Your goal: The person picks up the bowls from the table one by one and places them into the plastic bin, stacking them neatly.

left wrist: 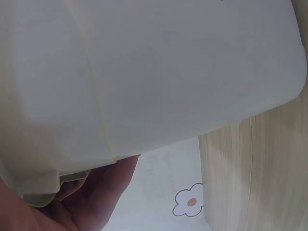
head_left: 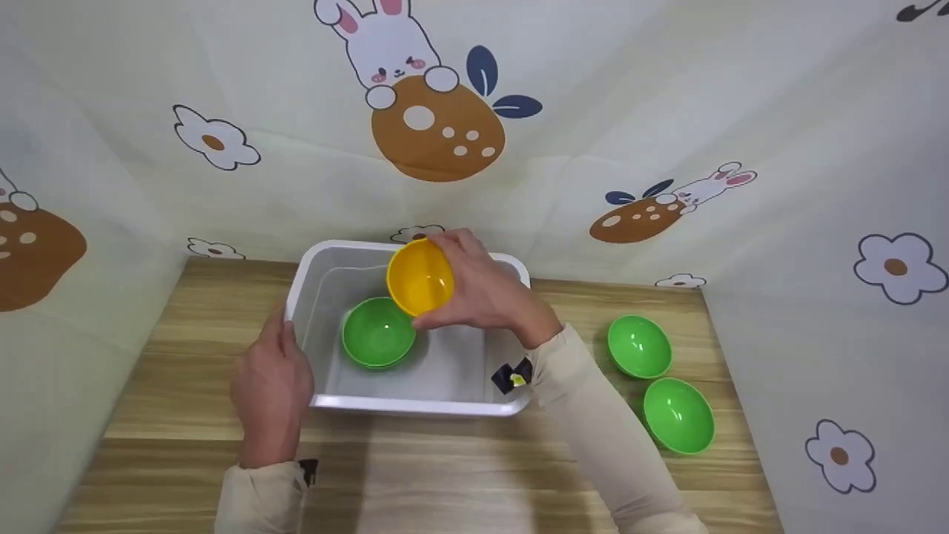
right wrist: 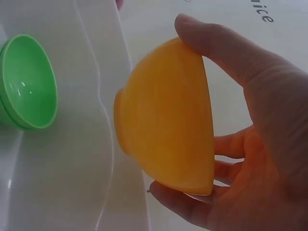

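A yellow bowl (head_left: 420, 279) is held by its rim in my right hand (head_left: 485, 285), tilted above the back of the white plastic bin (head_left: 408, 404). The right wrist view shows the bowl (right wrist: 166, 118) side-on, with the thumb at one edge and fingertips at the other. Inside the bin sits a green bowl (head_left: 378, 334); a doubled rim in the right wrist view suggests nested green bowls (right wrist: 30, 82). My left hand (head_left: 273, 378) grips the bin's left rim; its fingers (left wrist: 108, 192) curl under the edge in the left wrist view.
Two more green bowls, one farther back (head_left: 639, 346) and one nearer (head_left: 678, 416), rest on the wooden table (head_left: 415, 475) right of the bin. A printed cloth (head_left: 593, 96) with rabbits and flowers hangs behind and at both sides, close to the bin's back edge.
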Motion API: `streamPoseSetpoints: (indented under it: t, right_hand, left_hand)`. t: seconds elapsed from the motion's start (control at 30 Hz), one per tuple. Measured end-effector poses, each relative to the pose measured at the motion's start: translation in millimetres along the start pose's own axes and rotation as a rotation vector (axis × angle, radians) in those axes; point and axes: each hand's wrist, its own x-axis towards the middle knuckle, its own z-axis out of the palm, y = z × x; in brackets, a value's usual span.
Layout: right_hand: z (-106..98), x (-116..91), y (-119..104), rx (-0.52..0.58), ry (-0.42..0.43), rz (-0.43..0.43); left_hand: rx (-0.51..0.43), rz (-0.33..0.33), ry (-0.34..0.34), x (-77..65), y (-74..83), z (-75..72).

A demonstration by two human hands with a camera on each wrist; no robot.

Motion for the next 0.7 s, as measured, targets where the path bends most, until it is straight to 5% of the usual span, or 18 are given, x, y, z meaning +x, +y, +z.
streamPoseSetpoints:
  t: [0.23, 0.7]
  right_hand:
    - [14.9, 15.6, -15.2, -0.056, -0.108, -0.125]
    - [47.3, 39.6, -26.7, -0.186, -0.191, -0.122]
  left_hand:
    - [0.003, -0.016, -0.028, 0.1, -0.2, -1.3]
    - [0.025, -0.024, -0.041, 1.3, 3.2, 0.2]
